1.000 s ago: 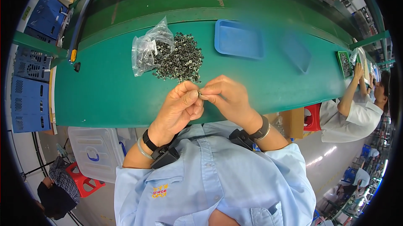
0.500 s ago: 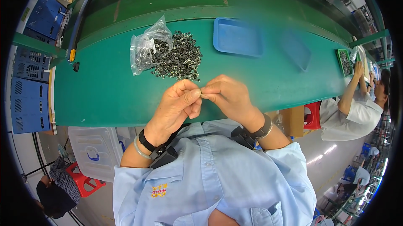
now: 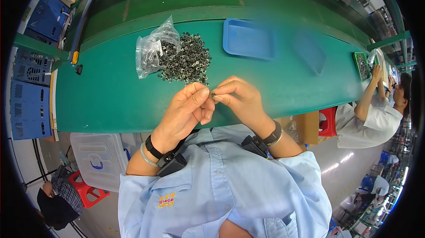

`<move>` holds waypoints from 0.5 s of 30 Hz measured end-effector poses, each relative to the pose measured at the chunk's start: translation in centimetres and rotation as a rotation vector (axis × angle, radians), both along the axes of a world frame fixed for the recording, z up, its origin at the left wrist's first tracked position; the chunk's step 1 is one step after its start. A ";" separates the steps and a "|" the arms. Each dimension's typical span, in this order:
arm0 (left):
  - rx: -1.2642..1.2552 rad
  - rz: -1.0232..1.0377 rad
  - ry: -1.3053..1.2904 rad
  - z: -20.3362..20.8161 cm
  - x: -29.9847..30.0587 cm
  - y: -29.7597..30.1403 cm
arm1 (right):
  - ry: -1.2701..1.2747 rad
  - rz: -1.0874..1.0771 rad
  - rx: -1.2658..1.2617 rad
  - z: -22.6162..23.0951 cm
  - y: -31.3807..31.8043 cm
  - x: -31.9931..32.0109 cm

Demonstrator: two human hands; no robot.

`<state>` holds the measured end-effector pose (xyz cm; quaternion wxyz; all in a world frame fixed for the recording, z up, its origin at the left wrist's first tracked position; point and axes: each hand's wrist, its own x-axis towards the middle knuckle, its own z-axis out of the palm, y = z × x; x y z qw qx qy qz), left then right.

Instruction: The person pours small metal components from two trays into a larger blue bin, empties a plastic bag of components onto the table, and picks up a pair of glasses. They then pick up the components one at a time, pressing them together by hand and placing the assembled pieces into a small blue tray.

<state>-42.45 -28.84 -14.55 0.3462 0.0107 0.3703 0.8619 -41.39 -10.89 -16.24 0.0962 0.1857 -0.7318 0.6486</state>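
Hands at work: two, the wearer's own, raised above the near edge of the green table (image 3: 110, 105) with their fingertips almost meeting.
Right hand (image 3: 241, 97): thumb and index finger pinched on one small dark part (image 3: 213, 94).
Left hand (image 3: 186, 107): thumb and index finger drawn close together, just beside that part; the fingers hide the spot, so I cannot tell whether they grip anything.
Part in hand: one visible, at the right fingertips, on the near side of the pile.
Loose parts: one pile (image 3: 192, 61), dark with silvery bits, too many pieces to count, on the table beyond the hands.
Bags by the pile: one clear plastic bag (image 3: 148, 56), crumpled, overlapping the pile's left side.
Blue trays: two; one blue tray (image 3: 249, 39) to the right of the pile, and a second, blurred tray (image 3: 310, 54) farther right.
Green trays: one green tray (image 3: 357, 64) at the table's right end, filled with small parts.
Co-worker nearby: one person (image 3: 367, 125) in a pale shirt, arms reaching beside the green tray.
Red stools: two, one red stool (image 3: 328, 122) at right, another stool (image 3: 86, 189) at lower left.
Lidded bins: one translucent bin (image 3: 95, 149) below the table's left side.
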 end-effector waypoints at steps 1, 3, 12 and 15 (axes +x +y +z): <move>0.002 -0.007 0.003 -0.1 0.0 0.0 | -0.014 0.007 -0.016 0.0 0.0 0.0; 0.007 -0.014 0.007 -0.1 0.0 -0.1 | -0.029 0.008 -0.025 0.0 0.0 0.0; -0.185 0.171 -0.037 -2.1 0.4 -3.5 | 0.174 -0.349 0.478 0.1 5.7 -5.7; -0.188 0.255 -0.071 -2.9 0.9 -4.6 | 0.211 -0.402 0.799 -0.4 7.3 -7.8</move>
